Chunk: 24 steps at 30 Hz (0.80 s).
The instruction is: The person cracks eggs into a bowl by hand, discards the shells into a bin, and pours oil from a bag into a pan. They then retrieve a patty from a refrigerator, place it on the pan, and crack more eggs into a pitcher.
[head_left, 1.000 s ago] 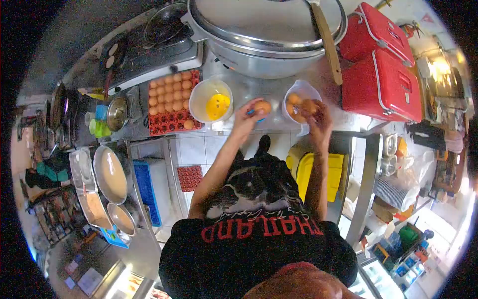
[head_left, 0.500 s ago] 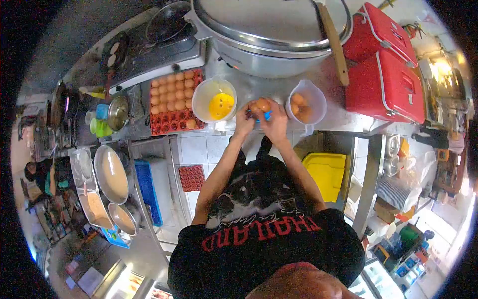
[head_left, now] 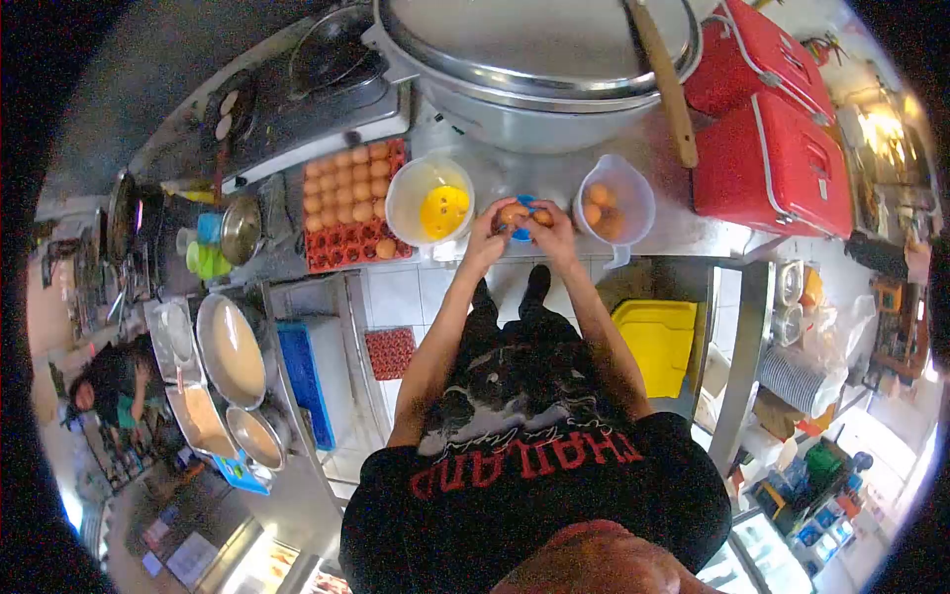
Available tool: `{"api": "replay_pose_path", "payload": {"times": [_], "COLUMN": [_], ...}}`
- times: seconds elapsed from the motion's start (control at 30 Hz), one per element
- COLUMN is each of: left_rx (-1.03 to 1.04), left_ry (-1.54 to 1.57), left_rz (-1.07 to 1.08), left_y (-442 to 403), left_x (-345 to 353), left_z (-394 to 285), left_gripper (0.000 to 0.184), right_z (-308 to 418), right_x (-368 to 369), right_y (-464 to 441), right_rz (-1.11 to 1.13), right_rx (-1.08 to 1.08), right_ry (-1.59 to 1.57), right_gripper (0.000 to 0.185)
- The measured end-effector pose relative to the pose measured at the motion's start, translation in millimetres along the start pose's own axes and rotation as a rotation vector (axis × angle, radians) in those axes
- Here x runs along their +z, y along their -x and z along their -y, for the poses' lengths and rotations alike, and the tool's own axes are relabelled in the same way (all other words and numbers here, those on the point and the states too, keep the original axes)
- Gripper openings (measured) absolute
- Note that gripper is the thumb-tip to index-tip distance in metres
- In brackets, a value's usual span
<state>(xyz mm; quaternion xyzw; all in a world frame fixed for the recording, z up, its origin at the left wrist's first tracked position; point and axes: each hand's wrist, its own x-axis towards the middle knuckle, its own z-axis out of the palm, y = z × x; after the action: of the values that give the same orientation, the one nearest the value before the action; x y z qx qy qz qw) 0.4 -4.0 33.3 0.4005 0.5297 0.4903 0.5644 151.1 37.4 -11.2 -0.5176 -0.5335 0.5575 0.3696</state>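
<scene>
My left hand is closed around a brown egg. My right hand grips another brown egg close beside it. Under and between the hands is a small blue object, mostly hidden. Left of them stands a white plastic jug with yellow yolks inside. To the right is a translucent measuring jug holding several brown eggs. Whether either held egg is cracked I cannot tell.
A red egg tray with several eggs sits left of the jugs. Behind them rises a large lidded metal pot, a wooden handle lying across it. Red cooler boxes stand right. Pans of batter are at left; a person is beyond.
The two eggs have moved apart, and more of the blue object shows between my hands. The whole view has shifted slightly.
</scene>
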Motion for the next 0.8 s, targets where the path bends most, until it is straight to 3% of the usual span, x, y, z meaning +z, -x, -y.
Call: {"api": "replay_pose_path", "payload": {"times": [0.1, 0.13, 0.23, 0.33, 0.43, 0.5, 0.6, 0.7, 0.8], "left_rx": [-0.021, -0.039, -0.046, 0.025, 0.119, 0.108, 0.299, 0.238, 0.003], "left_ry": [-0.046, -0.071, -0.119, -0.345, -0.565, -0.626, -0.76, -0.759, -0.525], "left_rz": [0.106, 0.135, 0.137, 0.09, 0.093, 0.142, 0.119, 0.138, 0.191], "left_y": [-5.6, -6.0, -8.9, -14.4, -18.5, -22.2, -21.5, -21.3, -22.3], "left_x": [-8.6, -11.0, -12.2, -9.1, -11.0, -13.9, -11.4, -9.2, -9.3], "left_z": [3.7, 7.6, 13.1, 14.2, 15.6, 19.8, 27.1, 24.6, 13.2], "left_gripper": [0.05, 0.049, 0.044, 0.041, 0.041, 0.042, 0.041, 0.04, 0.037], "right_z": [11.5, 15.4, 6.9, -14.8, 12.0, 21.5, 20.4, 15.8, 15.8], "right_x": [-7.1, -11.1, -14.6, -9.6, -8.5, -9.6, -7.2, -5.4, -8.2], "right_y": [2.9, 1.0, 0.8, -0.3, 10.4, 15.2, 17.4, 16.3, 16.3], "right_rz": [0.094, 0.145, 0.142, -0.087, -0.148, -0.144, -0.168, -0.203, -0.19], "right_rx": [0.092, 0.213, 0.2, -0.168, -0.038, -0.05, -0.139, -0.184, -0.191], "right_ry": [-0.191, -0.15, -0.214, 0.148, 0.141, 0.195, 0.308, 0.362, 0.37], "right_gripper": [0.039, 0.038, 0.037, 0.035, 0.036, 0.037, 0.037, 0.037, 0.038]}}
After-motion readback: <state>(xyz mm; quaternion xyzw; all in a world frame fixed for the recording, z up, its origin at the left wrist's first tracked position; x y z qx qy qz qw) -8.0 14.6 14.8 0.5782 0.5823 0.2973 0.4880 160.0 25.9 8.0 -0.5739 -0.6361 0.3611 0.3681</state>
